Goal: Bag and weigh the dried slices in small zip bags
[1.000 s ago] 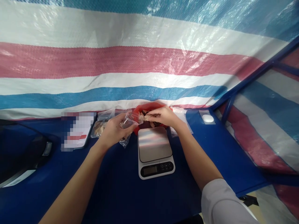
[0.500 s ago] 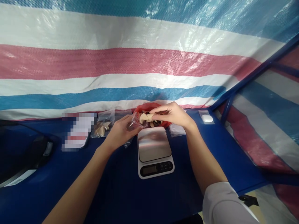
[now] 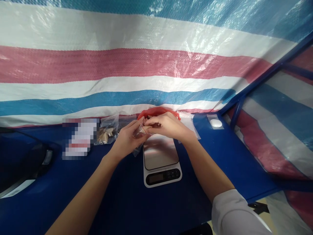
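Note:
My left hand is closed on a small clear plastic bag, its fingers and thumb around the bag's mouth. Against that mouth sits my right hand, fingers drawn together; what they hold is hidden. Just behind both hands lies a red plastic bag, its contents mostly covered by my right hand. Below my hands a kitchen scale rests on the blue table, with a bare metal plate and a dark display.
Left of my hands is a clear bag of brownish pieces, then a blurred-out phone-like object. Flat clear bags and a white rounded object lie to the right. A black bag-like item is far left. Striped sheeting hangs behind.
My right hand has moved left and slightly down, from over the red bag to the clear bag's mouth. The pale pieces it pinched are now out of sight.

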Motion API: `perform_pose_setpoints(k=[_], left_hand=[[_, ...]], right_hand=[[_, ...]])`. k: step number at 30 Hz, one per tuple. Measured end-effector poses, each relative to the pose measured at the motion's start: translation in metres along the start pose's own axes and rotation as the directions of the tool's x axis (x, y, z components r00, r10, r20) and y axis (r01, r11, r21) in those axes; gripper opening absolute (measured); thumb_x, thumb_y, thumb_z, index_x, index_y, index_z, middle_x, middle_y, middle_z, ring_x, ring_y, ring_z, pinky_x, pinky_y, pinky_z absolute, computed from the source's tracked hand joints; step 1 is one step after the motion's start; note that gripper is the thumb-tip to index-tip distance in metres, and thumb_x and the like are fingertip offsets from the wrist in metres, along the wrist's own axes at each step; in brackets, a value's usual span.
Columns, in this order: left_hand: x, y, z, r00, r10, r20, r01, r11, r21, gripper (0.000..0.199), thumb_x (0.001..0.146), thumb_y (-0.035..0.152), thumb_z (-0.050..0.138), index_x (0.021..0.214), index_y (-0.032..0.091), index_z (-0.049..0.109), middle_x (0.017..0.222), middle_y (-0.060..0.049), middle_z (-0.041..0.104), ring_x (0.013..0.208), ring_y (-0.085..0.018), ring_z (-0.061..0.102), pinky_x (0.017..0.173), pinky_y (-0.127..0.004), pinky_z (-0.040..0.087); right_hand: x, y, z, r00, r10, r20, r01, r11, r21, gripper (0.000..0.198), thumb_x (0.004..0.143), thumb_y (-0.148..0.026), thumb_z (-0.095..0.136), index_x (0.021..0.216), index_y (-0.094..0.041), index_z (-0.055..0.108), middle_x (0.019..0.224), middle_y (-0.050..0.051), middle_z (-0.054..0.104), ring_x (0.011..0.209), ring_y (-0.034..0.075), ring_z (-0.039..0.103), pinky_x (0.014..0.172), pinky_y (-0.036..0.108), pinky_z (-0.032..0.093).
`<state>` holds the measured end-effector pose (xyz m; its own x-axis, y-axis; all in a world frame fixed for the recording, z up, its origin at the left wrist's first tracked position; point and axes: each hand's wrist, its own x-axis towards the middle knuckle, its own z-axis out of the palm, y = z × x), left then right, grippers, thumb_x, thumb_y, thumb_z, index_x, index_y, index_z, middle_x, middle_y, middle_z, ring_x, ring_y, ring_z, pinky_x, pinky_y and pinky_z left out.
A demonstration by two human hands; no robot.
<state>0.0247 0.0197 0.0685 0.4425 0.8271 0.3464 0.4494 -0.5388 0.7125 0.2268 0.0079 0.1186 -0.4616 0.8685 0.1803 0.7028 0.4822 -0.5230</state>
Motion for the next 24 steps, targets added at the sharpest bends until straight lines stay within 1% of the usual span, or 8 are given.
perform_pose_setpoints(k=[4, 9, 12, 14, 16, 19, 21, 24], left_hand=[[-0.001, 0.0, 0.001, 1.0, -0.003, -0.011, 0.003, 1.0, -0.007, 0.058, 0.083, 0.046, 0.066, 0.132, 0.016, 0.062, 0.124, -0.012, 0.068, 0.107, -0.026, 0.067, 0.095, -0.036, 0.054], [0.0, 0.003, 0.004, 0.998, -0.044, -0.041, 0.045, 0.999, 0.024, 0.049, 0.082, 0.043, 0.066, 0.124, 0.02, 0.067, 0.115, -0.009, 0.071, 0.097, -0.023, 0.068, 0.086, -0.034, 0.056], [0.001, 0.003, 0.004, 0.996, -0.079, -0.042, 0.078, 0.997, -0.023, 0.052, 0.079, 0.044, 0.069, 0.126, 0.021, 0.067, 0.118, -0.009, 0.071, 0.102, -0.026, 0.068, 0.089, -0.036, 0.056], [0.001, 0.0, 0.002, 0.994, -0.113, -0.005, 0.112, 0.987, -0.117, 0.058, 0.077, 0.046, 0.073, 0.128, 0.02, 0.066, 0.123, -0.01, 0.07, 0.108, -0.028, 0.067, 0.096, -0.039, 0.054], [0.001, -0.004, -0.001, 0.984, -0.162, 0.078, 0.177, 0.947, -0.268, 0.064, 0.076, 0.05, 0.075, 0.131, 0.02, 0.065, 0.128, -0.011, 0.069, 0.116, -0.03, 0.065, 0.101, -0.041, 0.052], [0.002, -0.01, -0.008, 0.942, -0.291, 0.17, 0.337, 0.813, -0.475, 0.068, 0.078, 0.058, 0.074, 0.133, 0.019, 0.064, 0.126, -0.012, 0.071, 0.118, -0.032, 0.065, 0.101, -0.043, 0.053], [0.002, -0.013, -0.01, 0.914, -0.36, 0.187, 0.402, 0.743, -0.535, 0.062, 0.08, 0.061, 0.071, 0.126, 0.02, 0.069, 0.119, -0.012, 0.074, 0.113, -0.03, 0.068, 0.097, -0.041, 0.055], [0.004, -0.014, -0.008, 0.895, -0.397, 0.203, 0.441, 0.72, -0.536, 0.053, 0.078, 0.061, 0.074, 0.112, 0.021, 0.076, 0.106, -0.01, 0.078, 0.1, -0.027, 0.072, 0.086, -0.036, 0.058]], right_hand=[[0.0, -0.002, 0.002, 1.0, 0.017, -0.007, -0.017, 0.996, -0.086, 0.021, 0.095, -0.033, 0.057, 0.094, -0.03, 0.078, 0.081, -0.004, 0.072, 0.07, 0.014, 0.058, 0.059, 0.028, 0.035], [-0.001, -0.004, 0.001, 0.999, -0.009, -0.053, 0.006, 0.998, -0.057, 0.026, 0.097, -0.042, 0.056, 0.094, -0.029, 0.079, 0.079, -0.003, 0.072, 0.069, 0.013, 0.057, 0.062, 0.027, 0.035], [0.001, -0.003, 0.005, 0.999, 0.008, -0.037, -0.012, 0.994, -0.105, 0.021, 0.093, -0.045, 0.062, 0.094, -0.033, 0.08, 0.08, -0.004, 0.072, 0.073, 0.015, 0.059, 0.063, 0.028, 0.036], [0.002, -0.001, 0.007, 0.999, 0.032, -0.016, -0.034, 0.991, -0.131, 0.02, 0.094, -0.041, 0.061, 0.092, -0.034, 0.08, 0.081, -0.004, 0.073, 0.075, 0.017, 0.059, 0.064, 0.028, 0.038], [0.002, 0.003, 0.006, 0.999, 0.03, -0.019, -0.032, 0.995, -0.098, 0.023, 0.096, -0.035, 0.058, 0.093, -0.032, 0.08, 0.082, -0.003, 0.074, 0.075, 0.016, 0.06, 0.066, 0.028, 0.04], [0.001, 0.009, 0.004, 0.999, -0.021, -0.042, 0.022, 0.999, 0.034, 0.024, 0.097, -0.032, 0.058, 0.1, -0.026, 0.081, 0.084, -0.001, 0.076, 0.072, 0.014, 0.061, 0.069, 0.026, 0.043], [0.001, 0.013, 0.004, 0.997, -0.058, -0.057, 0.065, 0.99, 0.123, 0.023, 0.096, -0.032, 0.06, 0.103, -0.024, 0.08, 0.086, -0.001, 0.077, 0.073, 0.013, 0.063, 0.07, 0.025, 0.046], [0.001, 0.015, 0.005, 0.994, -0.073, -0.077, 0.089, 0.972, 0.219, 0.021, 0.095, -0.033, 0.063, 0.103, -0.025, 0.081, 0.094, 0.0, 0.079, 0.078, 0.015, 0.068, 0.071, 0.025, 0.049]])
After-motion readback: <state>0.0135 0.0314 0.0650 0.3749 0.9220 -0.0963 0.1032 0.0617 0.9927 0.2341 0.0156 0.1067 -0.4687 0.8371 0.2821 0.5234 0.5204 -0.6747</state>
